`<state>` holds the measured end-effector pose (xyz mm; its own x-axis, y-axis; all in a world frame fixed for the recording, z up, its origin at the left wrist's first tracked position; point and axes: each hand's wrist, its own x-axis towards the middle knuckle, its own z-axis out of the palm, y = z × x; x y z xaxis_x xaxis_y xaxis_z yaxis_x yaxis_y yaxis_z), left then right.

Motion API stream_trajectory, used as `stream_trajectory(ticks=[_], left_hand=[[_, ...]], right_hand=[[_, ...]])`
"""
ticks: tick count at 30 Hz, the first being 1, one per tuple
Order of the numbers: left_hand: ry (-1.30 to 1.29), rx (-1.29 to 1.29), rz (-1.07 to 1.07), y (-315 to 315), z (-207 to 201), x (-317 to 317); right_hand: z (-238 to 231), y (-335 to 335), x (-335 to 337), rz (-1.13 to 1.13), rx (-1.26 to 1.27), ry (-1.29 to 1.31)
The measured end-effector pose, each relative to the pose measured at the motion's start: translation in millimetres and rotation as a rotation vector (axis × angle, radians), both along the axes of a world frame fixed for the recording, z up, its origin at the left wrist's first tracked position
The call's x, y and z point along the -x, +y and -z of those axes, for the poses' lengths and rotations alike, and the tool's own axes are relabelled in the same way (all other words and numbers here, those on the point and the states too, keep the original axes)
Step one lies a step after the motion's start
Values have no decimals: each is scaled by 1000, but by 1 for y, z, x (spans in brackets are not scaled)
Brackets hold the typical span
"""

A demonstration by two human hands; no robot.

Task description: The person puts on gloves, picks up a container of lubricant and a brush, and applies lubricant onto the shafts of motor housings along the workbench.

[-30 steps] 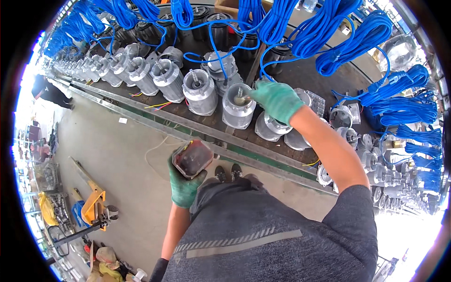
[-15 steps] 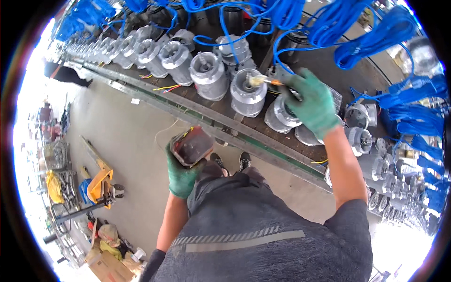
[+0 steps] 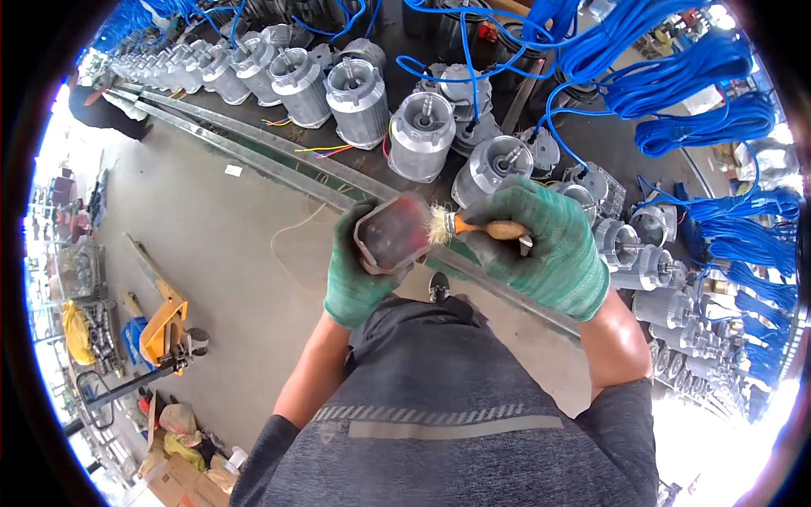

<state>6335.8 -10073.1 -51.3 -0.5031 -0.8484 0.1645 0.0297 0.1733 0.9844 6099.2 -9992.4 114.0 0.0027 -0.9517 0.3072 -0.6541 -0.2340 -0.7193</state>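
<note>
My left hand [image 3: 356, 275], in a green glove, is closed round a small cut-open container [image 3: 392, 235] with dark, reddish residue inside, its mouth turned up. In my right hand [image 3: 549, 249], also gloved in green, is a paintbrush [image 3: 498, 229] with a wooden handle and pale, splayed bristles. Its bristle tips are right at the container's right rim; whether they touch cannot be told. Just beyond my hands stand grey metal motor housings with upright shafts, the nearest being one motor [image 3: 492, 169] past the brush and another motor [image 3: 421, 135] left of it.
A long bench with a metal rail [image 3: 245, 152] carries rows of motors. Coiled blue cables [image 3: 680, 76] lie along the far and right sides. A yellow pallet jack [image 3: 165, 325] stands on the floor at left, near a cardboard box [image 3: 186, 483]. Another person [image 3: 106, 110] is at far left.
My right hand has brought the paintbrush from over a motor back toward me, to the container. My left hand has raised the container slightly and moved it right. The view has shifted a little.
</note>
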Motion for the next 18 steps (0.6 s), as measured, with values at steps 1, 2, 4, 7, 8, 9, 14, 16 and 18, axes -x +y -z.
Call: stream_trajectory(ticks=[1, 2, 4, 7, 8, 9, 14, 16, 18], left_hand=[[15, -8, 7, -9, -1, -5], [26, -38, 34, -19, -3, -9], [49, -74, 69, -38, 1, -21], [72, -62, 115, -68, 11, -40], [34, 3, 121, -78, 9, -45], [-5, 69, 127, -88, 8, -51], [21, 152, 167, -127, 11, -76], [20, 204, 172, -138, 13, -84], [16, 158, 184, -145, 17, -91]], right_hand=[[-2, -8, -8, 7, -8, 15], [-3, -16, -17, 26, 32, 1], [-5, -33, -34, 52, 67, 0], [-7, -57, -63, 30, -74, 36], [2, -68, -73, 21, -103, 47], [9, -75, -81, 32, -112, 55], [17, -98, -110, 144, -165, 65], [16, -103, -121, 205, -143, 76], [10, -106, -130, 241, -144, 51]])
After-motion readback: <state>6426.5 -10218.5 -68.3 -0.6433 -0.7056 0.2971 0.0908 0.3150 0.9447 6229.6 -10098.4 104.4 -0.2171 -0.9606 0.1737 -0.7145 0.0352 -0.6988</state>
